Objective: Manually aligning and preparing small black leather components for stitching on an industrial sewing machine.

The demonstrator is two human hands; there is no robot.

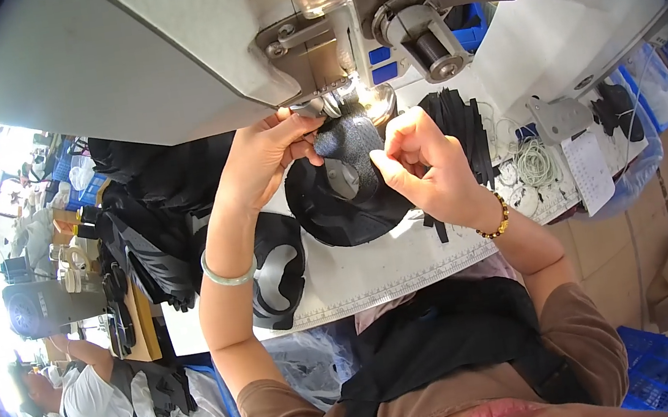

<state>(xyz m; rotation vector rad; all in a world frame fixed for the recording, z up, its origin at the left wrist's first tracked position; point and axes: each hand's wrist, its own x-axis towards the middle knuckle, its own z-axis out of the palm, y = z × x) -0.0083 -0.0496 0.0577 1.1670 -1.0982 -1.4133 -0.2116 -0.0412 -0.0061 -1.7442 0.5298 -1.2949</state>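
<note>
The dark, curved shoe-upper piece of textured fabric lies between your two hands, its toe end pushed up to twelve o'clock under the metal foot of the grey sewing machine, its rounded collar end trailing down to six o'clock over the white work table. So its long axis runs away from you, toward the needle.

Your left hand sits at nine o'clock of the piece, fingers closed in a pinch on its upper edge right beside the foot; it is the nearer hand to the stitching point. Your right hand lies at three o'clock, thumb and forefinger pinched on the side edge, slightly lower down.

The fabric looks soft, matte and pebbled, with a smoother grey patch at its middle. A fan of black flat strips lies just behind your right hand, and another black cut-out upper rests at seven o'clock, near your left forearm.
</note>
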